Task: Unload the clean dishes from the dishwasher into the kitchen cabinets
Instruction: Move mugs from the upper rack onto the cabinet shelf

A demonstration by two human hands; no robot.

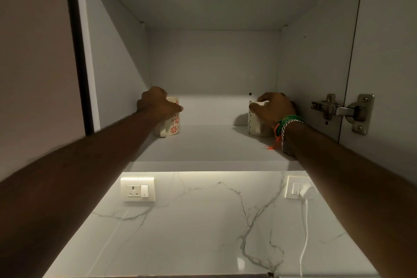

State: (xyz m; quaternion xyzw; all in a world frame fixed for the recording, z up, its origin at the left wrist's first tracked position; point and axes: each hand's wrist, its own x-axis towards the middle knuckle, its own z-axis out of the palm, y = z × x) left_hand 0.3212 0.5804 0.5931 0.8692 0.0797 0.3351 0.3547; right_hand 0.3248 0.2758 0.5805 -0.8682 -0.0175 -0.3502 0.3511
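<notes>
Both arms reach up into an open grey wall cabinet. A cream mug with orange flowers (173,124) stands upright on the cabinet's bottom shelf (212,142) at the left, its handle toward me. My left hand (159,104) grips it from above around the rim. At the right of the shelf stands a cream mug with a dark stitched pattern (253,122). My right hand (274,108) wraps over its top and side, hiding most of it. Bracelets circle that wrist.
The cabinet door stands open at the right on a metal hinge (343,110). The shelf between the mugs is bare. Below is a lit marble backsplash with a wall socket (137,189) at left and a socket with a white plug (301,190) and cable at right.
</notes>
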